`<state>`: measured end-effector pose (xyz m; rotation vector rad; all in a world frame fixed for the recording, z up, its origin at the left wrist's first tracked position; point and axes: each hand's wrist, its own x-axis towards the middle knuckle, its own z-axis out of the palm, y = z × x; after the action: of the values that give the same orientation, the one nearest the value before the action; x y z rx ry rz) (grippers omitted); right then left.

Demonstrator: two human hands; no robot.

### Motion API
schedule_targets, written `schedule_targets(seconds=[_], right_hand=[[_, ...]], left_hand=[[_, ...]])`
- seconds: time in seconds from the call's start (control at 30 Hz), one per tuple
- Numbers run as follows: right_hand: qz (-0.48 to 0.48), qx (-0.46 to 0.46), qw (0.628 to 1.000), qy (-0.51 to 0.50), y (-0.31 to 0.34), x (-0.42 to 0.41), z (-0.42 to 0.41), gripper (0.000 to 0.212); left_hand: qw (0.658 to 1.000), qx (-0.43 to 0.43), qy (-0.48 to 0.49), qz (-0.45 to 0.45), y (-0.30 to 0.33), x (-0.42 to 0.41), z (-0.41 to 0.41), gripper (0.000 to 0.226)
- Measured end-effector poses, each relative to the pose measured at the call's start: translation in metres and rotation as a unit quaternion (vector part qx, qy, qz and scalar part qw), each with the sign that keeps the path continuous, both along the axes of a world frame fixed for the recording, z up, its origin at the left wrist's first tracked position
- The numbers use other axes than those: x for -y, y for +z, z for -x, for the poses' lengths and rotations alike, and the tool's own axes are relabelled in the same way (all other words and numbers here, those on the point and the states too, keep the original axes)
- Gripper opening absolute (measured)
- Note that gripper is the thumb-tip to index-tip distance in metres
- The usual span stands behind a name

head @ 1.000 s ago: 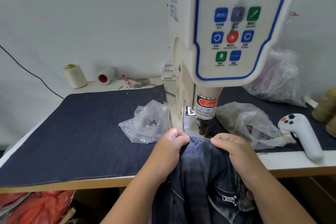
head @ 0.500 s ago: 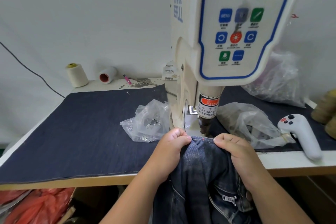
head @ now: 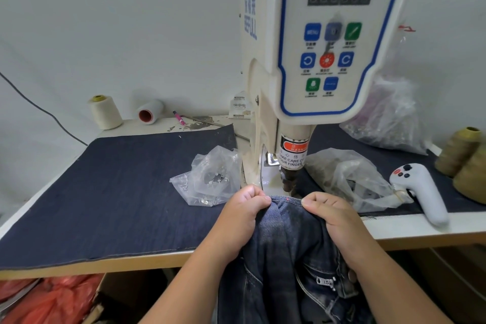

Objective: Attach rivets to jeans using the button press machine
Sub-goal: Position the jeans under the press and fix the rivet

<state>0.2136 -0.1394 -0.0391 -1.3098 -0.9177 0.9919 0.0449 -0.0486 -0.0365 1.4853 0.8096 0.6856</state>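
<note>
Dark blue jeans hang off the table's front edge, their top hem lying just under the press head of the white button press machine. My left hand grips the hem on the left with curled fingers. On the right, my right hand grips the same hem. A small red light dot shows on the hem between my hands. A zipper pull is visible lower on the jeans.
A clear bag of rivets lies left of the machine, another clear bag to its right. A white handheld controller rests near the front edge. Thread cones stand at the back left, olive ones at right. Denim cloth covers the table.
The view has tilted up a little, showing more of the machine panel. Both hands keep their grip on the hem under the press head, hardly shifted.
</note>
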Motion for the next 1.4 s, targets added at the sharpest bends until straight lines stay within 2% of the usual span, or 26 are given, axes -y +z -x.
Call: schedule_targets(seconds=[0.27,0.37,0.53,1.4], right_hand=[[-0.008,0.017,1.0,-0.006,-0.0011,0.0003,0.0004,0.026],[-0.014,0.017,1.0,-0.008,0.0004,0.0019,0.0014,0.022],[-0.014,0.022,1.0,-0.013,-0.002,0.0012,-0.0002,0.033],[-0.001,0.03,0.999,-0.01,0.002,0.0017,-0.0006,0.032]], left_hand=[[1.0,-0.007,0.01,-0.012,-0.0002,-0.0001,-0.001,0.013],[1.0,-0.002,0.014,-0.012,-0.001,0.0003,-0.0009,0.014],[1.0,0.0,0.013,-0.015,-0.0014,0.0,-0.001,0.013],[1.0,0.004,0.005,-0.005,0.0028,0.0006,0.0002,0.011]])
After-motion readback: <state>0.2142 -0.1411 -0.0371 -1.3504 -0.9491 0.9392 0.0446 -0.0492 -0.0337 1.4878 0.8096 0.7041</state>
